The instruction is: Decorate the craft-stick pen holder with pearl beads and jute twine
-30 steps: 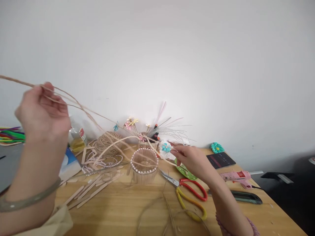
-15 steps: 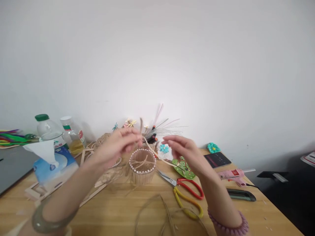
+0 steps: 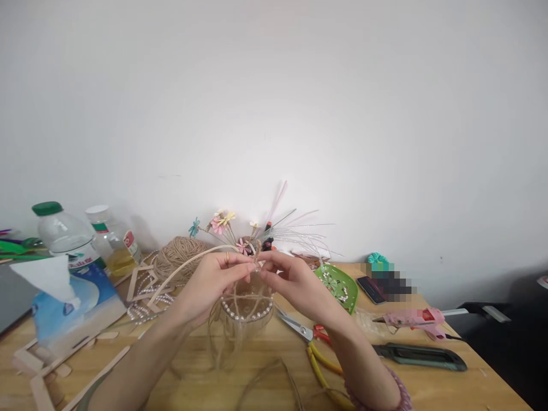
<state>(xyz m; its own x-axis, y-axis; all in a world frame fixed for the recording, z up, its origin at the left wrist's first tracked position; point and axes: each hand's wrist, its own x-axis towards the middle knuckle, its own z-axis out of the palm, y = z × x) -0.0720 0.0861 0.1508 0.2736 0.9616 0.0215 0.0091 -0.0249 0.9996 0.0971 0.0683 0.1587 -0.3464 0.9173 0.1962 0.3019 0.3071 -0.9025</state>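
Note:
Both hands meet just above a round container [image 3: 247, 321] whose rim is lined with pearl beads and crossed by strands of twine. My left hand [image 3: 214, 279] is closed in a pinch on a piece of brown twine [image 3: 258, 249], whose short end sticks up between the hands. At the same spot, the fingertips of my right hand [image 3: 297, 285] pinch the twine too. A pale cord [image 3: 184, 265] arcs leftward from behind my left hand; where it ends is hidden. Loose twine hangs blurred in front of the container.
Scissors [image 3: 302, 330] lie beside my right forearm, with a green dish [image 3: 349, 285] of small beads behind. A utility knife [image 3: 423, 356] and pink glue gun [image 3: 422, 319] are at right. Leftward are a twine ball [image 3: 180, 257], bottles [image 3: 64, 234], tissue pack [image 3: 85, 302] and wooden sticks [image 3: 100, 374].
My hands were apart and have come together over the container, fingers now meeting at the twine. The pale cord now arcs to the left instead of right. The view has shifted slightly.

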